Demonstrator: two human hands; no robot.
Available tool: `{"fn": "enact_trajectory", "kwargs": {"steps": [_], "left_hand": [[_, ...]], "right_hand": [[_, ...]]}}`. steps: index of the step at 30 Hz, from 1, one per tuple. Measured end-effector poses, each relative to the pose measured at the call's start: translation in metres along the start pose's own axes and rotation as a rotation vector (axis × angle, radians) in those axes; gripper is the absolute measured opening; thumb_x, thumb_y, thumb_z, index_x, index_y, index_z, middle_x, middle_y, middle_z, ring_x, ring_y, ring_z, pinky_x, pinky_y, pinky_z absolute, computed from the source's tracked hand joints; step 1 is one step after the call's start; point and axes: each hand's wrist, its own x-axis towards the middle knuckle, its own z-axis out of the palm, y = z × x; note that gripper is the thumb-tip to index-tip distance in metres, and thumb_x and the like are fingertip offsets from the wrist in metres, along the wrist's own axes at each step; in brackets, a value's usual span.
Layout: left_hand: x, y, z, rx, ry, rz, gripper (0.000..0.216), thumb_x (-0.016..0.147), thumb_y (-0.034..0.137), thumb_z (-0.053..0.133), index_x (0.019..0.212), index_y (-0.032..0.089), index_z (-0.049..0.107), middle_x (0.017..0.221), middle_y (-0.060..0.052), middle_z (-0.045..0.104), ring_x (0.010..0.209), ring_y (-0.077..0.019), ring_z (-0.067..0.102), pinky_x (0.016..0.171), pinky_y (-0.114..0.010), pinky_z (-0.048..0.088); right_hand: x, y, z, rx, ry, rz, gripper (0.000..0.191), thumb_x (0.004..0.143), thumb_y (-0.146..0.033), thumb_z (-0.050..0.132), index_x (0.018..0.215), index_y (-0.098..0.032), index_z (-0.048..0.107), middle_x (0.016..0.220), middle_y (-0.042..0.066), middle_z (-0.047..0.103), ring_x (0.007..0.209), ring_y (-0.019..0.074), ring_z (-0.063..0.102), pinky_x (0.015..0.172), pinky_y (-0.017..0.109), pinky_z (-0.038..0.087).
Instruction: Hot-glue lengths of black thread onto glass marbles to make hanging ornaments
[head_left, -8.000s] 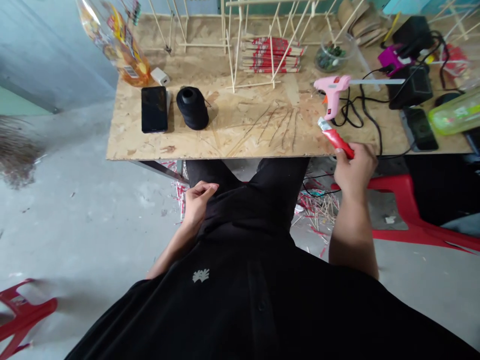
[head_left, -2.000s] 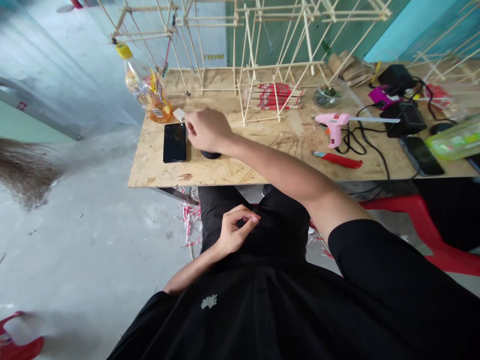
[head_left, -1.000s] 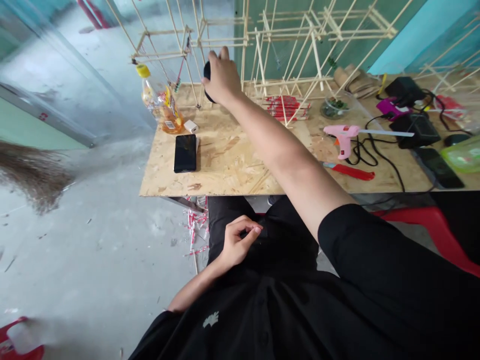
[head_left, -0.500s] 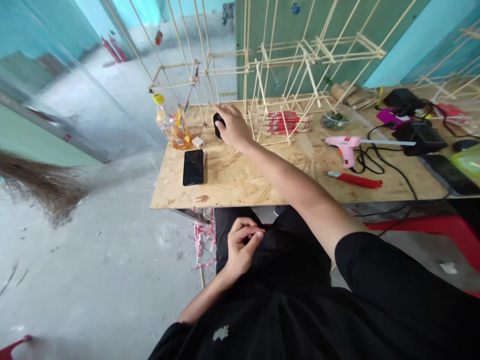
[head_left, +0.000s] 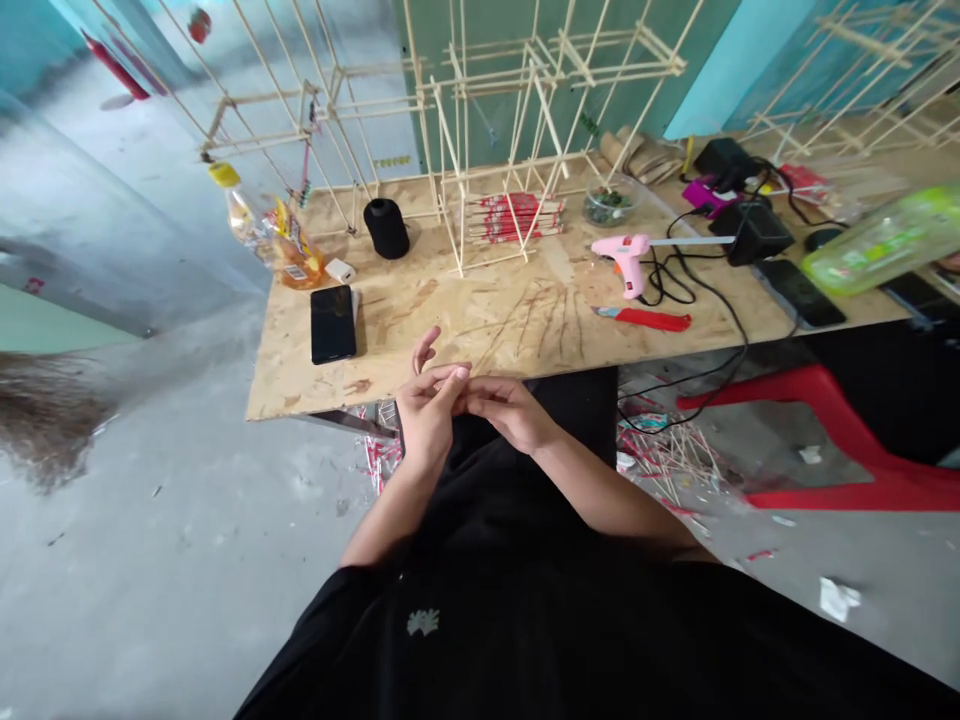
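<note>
Left hand (head_left: 426,420) and right hand (head_left: 511,408) meet fingertip to fingertip below the tabletop (head_left: 465,330) edge, fingers curled. I cannot tell if they pinch anything.

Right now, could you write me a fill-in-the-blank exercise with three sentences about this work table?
1. The left hand and the right hand touch each other with their ____.
2. The spool of thread standing upright on the table is ____ in colour.
3. The knife beside the glue gun has a ____ handle.
Missing words: fingers; black; red.
</note>
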Motion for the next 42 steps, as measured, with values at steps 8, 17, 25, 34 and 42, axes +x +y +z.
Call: {"fn": "enact_trajectory", "kwargs": {"steps": [8,17,25,34,42], "left_hand": [[0.0,-0.026,0.004,-0.022,0.065,-0.006,0.018,0.087,0.046,0.096,0.085,0.029,0.089,0.152,-0.006,0.076,0.155,-0.0329,0.062,0.136,-0.063,0.039],[0.004,-0.028,-0.001,-0.05,0.164,0.035,0.028,0.081,0.051,0.099,0.079,0.027,0.084,0.14,-0.005,0.078,0.146,-0.031,0.067,0.13,-0.058,0.046],[-0.013,-0.033,-0.009,0.036,0.233,0.044,0.027,0.093,0.051,0.09,0.102,0.026,0.085,0.144,-0.009,0.077,0.143,-0.0291,0.07,0.122,-0.048,0.055],[-0.004,0.018,0.026,-0.045,-0.283,0.029,0.046,0.102,0.057,0.079,0.14,0.03,0.081,0.149,-0.009,0.078,0.152,-0.0313,0.066,0.133,-0.051,0.047],[0.014,0.017,0.083,-0.206,-0.468,-0.245,0.058,0.089,0.074,0.086,0.102,0.018,0.088,0.063,0.002,0.057,0.068,-0.0132,0.059,0.069,-0.027,0.05]], "right_hand": [[-0.03,-0.011,-0.032,-0.098,0.204,0.072,0.042,0.069,-0.061,0.103,0.087,-0.025,0.091,0.089,0.009,0.088,0.083,0.0225,0.082,0.089,0.039,0.064],[-0.037,-0.052,-0.083,-0.296,0.394,-0.054,0.037,0.067,-0.055,0.106,0.084,-0.027,0.089,0.081,0.006,0.084,0.081,0.0235,0.08,0.089,0.041,0.064],[-0.023,-0.098,-0.084,-0.661,0.412,-0.286,0.029,0.08,-0.06,0.094,0.083,-0.032,0.087,0.087,0.008,0.084,0.085,0.0291,0.078,0.084,0.048,0.062],[-0.025,-0.135,-0.058,-1.082,0.181,-0.614,0.008,0.097,-0.034,0.081,0.095,-0.036,0.089,0.117,0.009,0.079,0.114,0.0324,0.076,0.107,0.057,0.06],[-0.039,-0.139,-0.06,-1.205,0.183,-0.662,0.009,0.099,-0.026,0.079,0.096,-0.031,0.086,0.12,0.009,0.08,0.11,0.0281,0.077,0.099,0.05,0.064]]}}
